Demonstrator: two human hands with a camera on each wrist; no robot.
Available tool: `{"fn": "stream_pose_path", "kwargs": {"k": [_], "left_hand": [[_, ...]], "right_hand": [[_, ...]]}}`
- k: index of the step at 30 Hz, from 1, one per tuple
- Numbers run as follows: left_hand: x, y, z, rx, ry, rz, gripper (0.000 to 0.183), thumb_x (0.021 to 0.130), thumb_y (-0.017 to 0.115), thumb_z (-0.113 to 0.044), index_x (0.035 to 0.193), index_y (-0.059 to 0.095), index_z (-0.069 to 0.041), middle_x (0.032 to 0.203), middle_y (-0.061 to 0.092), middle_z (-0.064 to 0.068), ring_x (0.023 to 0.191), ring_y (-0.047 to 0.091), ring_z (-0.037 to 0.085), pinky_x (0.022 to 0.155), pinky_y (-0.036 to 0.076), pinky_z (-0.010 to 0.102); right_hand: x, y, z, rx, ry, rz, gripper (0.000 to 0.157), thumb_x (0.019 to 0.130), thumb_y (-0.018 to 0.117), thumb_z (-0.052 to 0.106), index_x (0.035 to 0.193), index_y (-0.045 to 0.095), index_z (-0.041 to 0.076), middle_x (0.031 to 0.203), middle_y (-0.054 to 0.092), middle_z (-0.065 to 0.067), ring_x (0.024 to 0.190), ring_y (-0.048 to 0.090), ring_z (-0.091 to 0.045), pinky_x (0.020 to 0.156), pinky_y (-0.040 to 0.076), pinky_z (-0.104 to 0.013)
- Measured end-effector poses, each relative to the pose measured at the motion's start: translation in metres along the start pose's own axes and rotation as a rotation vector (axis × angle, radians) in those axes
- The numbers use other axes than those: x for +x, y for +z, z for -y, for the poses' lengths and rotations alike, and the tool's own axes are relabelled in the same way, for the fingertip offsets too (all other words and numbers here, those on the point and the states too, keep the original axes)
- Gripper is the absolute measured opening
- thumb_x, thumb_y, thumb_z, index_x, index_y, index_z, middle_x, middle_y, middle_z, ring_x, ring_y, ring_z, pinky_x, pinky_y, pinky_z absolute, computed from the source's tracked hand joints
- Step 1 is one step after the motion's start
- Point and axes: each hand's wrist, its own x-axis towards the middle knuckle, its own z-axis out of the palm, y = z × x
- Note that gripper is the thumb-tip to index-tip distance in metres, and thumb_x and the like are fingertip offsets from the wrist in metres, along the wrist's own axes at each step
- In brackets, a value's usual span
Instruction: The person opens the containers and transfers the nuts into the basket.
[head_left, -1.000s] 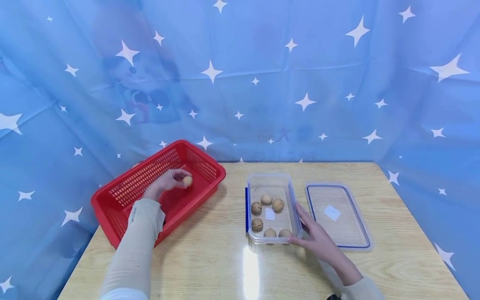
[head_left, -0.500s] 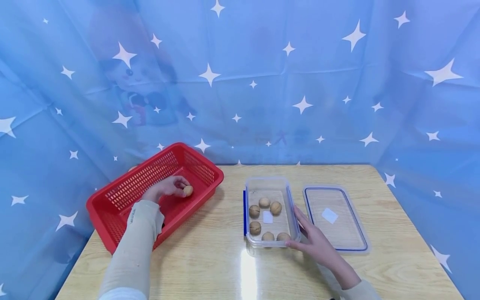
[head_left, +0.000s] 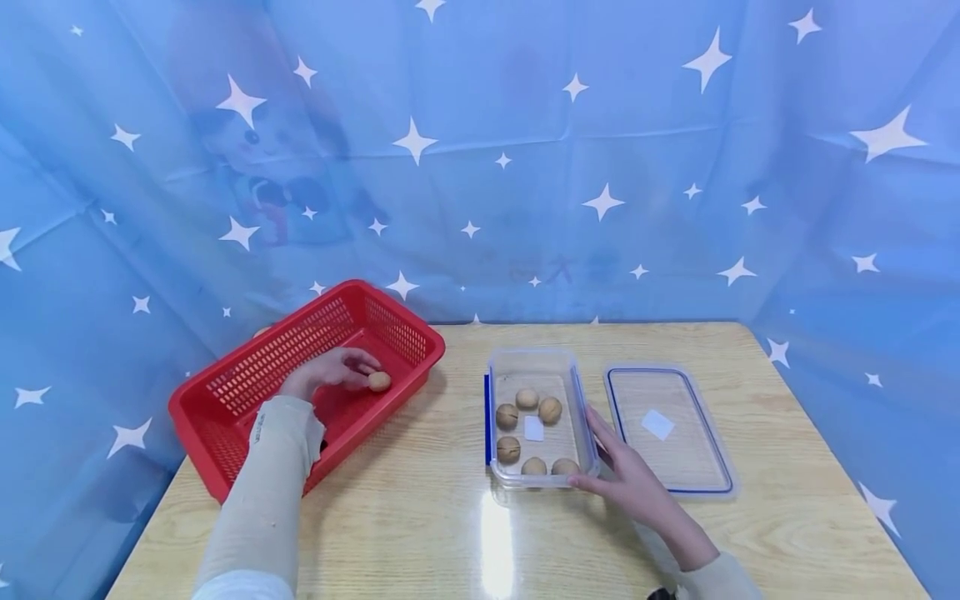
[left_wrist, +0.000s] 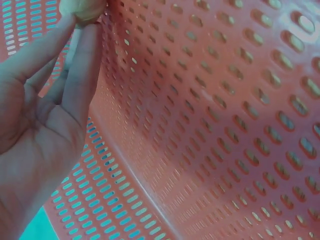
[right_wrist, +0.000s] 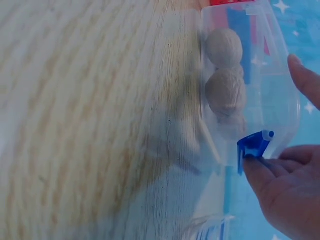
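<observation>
My left hand (head_left: 335,369) reaches down inside a red slotted plastic basket (head_left: 187,400) and pinches a pale walnut (head_left: 379,381) at the fingertips. In the left wrist view, this walnut sits at the top edge between thumb and fingers. A clear plastic container (head_left: 534,358) with several walnuts inside stands mid-table, lidless. Its right side is gripped by my right hand (head_left: 633,479), thumb at the near corner and fingers along the wall. The right wrist view has the fingers at a blue latch (right_wrist: 254,144), with walnuts (right_wrist: 226,92) showing through the wall.
The container's clear lid (head_left: 686,467), with a blue seal, lies flat on the wooden table (head_left: 405,542) to the right. A star-patterned blue curtain (head_left: 660,108) hangs along the back and both sides.
My left hand has moved slightly lower into the basket, the walnut shifting down and a little right with it. My right hand keeps its hold on the container. The head view has shifted slightly.
</observation>
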Motion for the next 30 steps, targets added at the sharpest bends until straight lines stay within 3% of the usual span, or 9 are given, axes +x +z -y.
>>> {"fn": "stream_pose_path", "kwargs": {"k": [6, 13, 20, 27, 30], "left_hand": [[-0.003, -0.001, -0.001, -0.084, 0.022, -0.043, 0.049, 0.092, 0.07, -0.015, 0.138, 0.055, -0.005, 0.135, 0.058, 0.019, 0.118, 0.061, 0.03, 0.101, 0.054, 0.043], [-0.007, -0.006, -0.005, -0.296, 0.105, -0.033, 0.054, 0.098, 0.063, -0.016, 0.147, 0.044, -0.003, 0.146, 0.049, 0.024, 0.135, 0.051, 0.041, 0.112, 0.042, 0.053], [-0.01, -0.014, -0.019, -0.295, 0.17, -0.054, 0.054, 0.097, 0.065, -0.019, 0.146, 0.046, -0.008, 0.147, 0.051, 0.019, 0.135, 0.051, 0.038, 0.112, 0.041, 0.055], [-0.012, -0.017, -0.042, -0.36, 0.225, -0.05, 0.053, 0.098, 0.064, -0.017, 0.146, 0.046, -0.007, 0.146, 0.051, 0.018, 0.123, 0.063, 0.021, 0.101, 0.054, 0.033], [-0.015, -0.017, -0.052, -0.398, 0.232, -0.044, 0.051, 0.098, 0.063, -0.015, 0.146, 0.046, -0.008, 0.146, 0.05, 0.018, 0.122, 0.064, 0.02, 0.095, 0.056, 0.027]], "right_hand": [[0.0, 0.0, -0.001, 0.003, -0.003, 0.003, 0.1, 0.085, 0.078, 0.021, 0.157, 0.013, -0.005, 0.161, 0.01, -0.034, 0.145, 0.021, -0.055, 0.108, 0.034, -0.053], [0.001, 0.0, -0.001, 0.006, 0.006, 0.01, 0.1, 0.085, 0.078, 0.021, 0.157, 0.013, -0.004, 0.161, 0.01, -0.034, 0.145, 0.02, -0.055, 0.108, 0.034, -0.052], [0.002, -0.001, 0.001, -0.008, 0.013, 0.014, 0.103, 0.085, 0.078, 0.026, 0.157, 0.011, -0.003, 0.162, 0.009, -0.032, 0.145, 0.022, -0.054, 0.11, 0.032, -0.051], [0.001, -0.002, 0.001, -0.013, 0.03, 0.019, 0.103, 0.085, 0.077, 0.027, 0.158, 0.01, -0.002, 0.163, 0.009, -0.031, 0.146, 0.021, -0.053, 0.111, 0.032, -0.051], [0.001, -0.002, 0.002, -0.007, 0.03, 0.021, 0.103, 0.085, 0.077, 0.026, 0.158, 0.01, -0.002, 0.163, 0.008, -0.031, 0.146, 0.02, -0.053, 0.111, 0.031, -0.051]]}}
